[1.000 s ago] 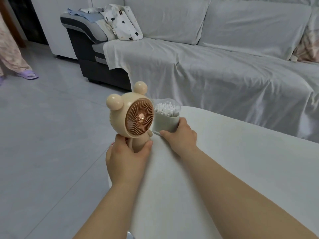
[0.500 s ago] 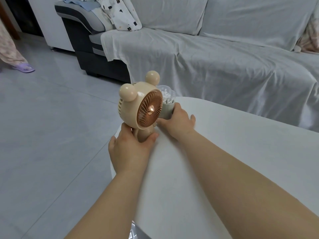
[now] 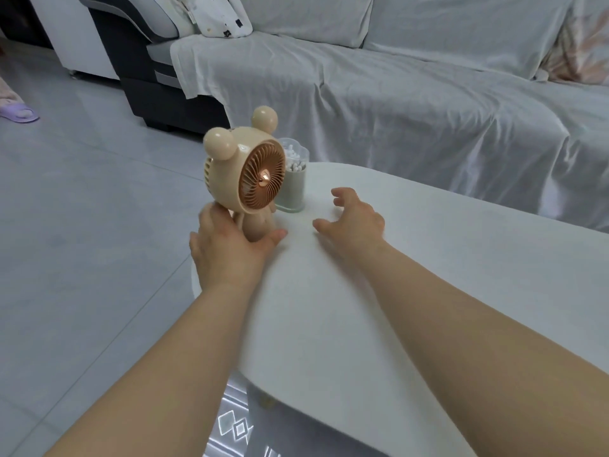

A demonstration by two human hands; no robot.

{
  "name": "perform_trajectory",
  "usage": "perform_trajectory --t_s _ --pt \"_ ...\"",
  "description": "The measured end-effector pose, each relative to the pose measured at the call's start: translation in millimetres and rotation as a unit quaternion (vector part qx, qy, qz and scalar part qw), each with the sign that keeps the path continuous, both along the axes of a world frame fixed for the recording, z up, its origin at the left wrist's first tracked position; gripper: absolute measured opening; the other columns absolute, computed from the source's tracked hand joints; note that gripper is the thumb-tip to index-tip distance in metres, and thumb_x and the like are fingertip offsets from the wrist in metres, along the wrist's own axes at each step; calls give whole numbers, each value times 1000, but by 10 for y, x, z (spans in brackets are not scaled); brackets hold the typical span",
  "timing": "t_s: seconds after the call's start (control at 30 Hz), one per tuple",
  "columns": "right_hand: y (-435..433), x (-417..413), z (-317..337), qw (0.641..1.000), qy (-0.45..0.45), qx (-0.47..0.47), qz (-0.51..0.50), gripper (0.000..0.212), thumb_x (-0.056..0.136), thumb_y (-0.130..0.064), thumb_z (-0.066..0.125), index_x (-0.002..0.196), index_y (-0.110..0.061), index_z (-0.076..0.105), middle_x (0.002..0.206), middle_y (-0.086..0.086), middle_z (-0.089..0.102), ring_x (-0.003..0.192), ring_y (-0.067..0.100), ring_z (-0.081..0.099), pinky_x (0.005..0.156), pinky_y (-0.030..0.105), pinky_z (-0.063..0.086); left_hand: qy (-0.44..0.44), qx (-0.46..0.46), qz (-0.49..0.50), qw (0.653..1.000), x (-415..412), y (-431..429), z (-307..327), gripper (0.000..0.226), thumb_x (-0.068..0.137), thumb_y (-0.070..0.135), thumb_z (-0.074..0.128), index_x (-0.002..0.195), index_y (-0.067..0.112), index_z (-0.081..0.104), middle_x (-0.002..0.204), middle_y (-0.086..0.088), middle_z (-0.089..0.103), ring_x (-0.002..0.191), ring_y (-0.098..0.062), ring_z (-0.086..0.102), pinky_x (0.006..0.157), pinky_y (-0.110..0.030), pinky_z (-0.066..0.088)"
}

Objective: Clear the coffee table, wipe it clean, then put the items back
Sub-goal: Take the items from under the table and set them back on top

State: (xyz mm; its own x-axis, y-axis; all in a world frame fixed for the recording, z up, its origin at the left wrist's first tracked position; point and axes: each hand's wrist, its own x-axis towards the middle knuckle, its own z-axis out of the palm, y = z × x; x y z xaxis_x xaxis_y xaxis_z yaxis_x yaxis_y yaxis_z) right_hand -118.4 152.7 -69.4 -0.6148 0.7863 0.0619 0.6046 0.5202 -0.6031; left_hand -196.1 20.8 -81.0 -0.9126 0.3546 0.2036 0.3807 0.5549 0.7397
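Note:
A beige bear-shaped fan with a copper grille stands at the far left corner of the white coffee table. My left hand grips its body and legs from behind. Just right of the fan, a pale green cup of cotton swabs under a clear lid stands on the table, touching nothing. My right hand hovers to the right of the cup, fingers spread, holding nothing.
A sofa under a grey sheet runs along the far side of the table. Grey tile floor lies to the left. A person's foot in a purple slipper shows at the left edge. A patterned rug lies under the table.
My right hand let go of the swab cup and drew back to the right with fingers apart. The fan stayed in my left hand and came down onto the table corner.

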Motion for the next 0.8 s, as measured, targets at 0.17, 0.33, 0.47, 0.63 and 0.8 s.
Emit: perform_trajectory --t_s 0.17,0.33,0.47,0.63,0.8 --pt "-396 818 221 999 33 2 1 34 84 -18 57 118 -16 55 124 3 59 118 23 47 98 31 35 -28 -74 -24 997 315 -356 18 85 80 50 52 141 6 11 153 -16 12 141 -30 11 114 -45 0" --pt "-1025 1667 450 997 59 -36 -15 17 85 -14 55 100 -15 63 89 -3 60 79 12 52 71 21 37 27 -119 -145 982 979 -1077 -77 53 87 37 46 135 17 34 153 -6 22 141 -21 14 111 -35 -7" --pt "-1524 2371 423 994 90 -56 -18 21 81 -10 55 73 -28 61 72 -9 64 68 5 58 66 16 44 67 -224 -261 937 1354 -1447 -212 56 91 35 38 142 19 19 156 -3 7 143 -19 9 113 -39 -7" --pt "-1807 3022 -184 987 0 -144 -67 14 85 -6 56 88 -16 64 78 0 66 69 8 57 56 5 41 126 -217 -288 924 1552 -1540 -317 63 91 32 38 144 20 6 157 -4 -1 144 -20 -3 114 -40 -7" --pt "-1639 3107 -774 949 -53 -264 -161 44 86 -14 57 128 -10 44 119 10 52 92 19 50 77 25 42 190 -184 -304 915 1480 -1245 -327 64 90 40 37 144 21 7 157 -3 5 144 -19 -2 109 -35 -12"
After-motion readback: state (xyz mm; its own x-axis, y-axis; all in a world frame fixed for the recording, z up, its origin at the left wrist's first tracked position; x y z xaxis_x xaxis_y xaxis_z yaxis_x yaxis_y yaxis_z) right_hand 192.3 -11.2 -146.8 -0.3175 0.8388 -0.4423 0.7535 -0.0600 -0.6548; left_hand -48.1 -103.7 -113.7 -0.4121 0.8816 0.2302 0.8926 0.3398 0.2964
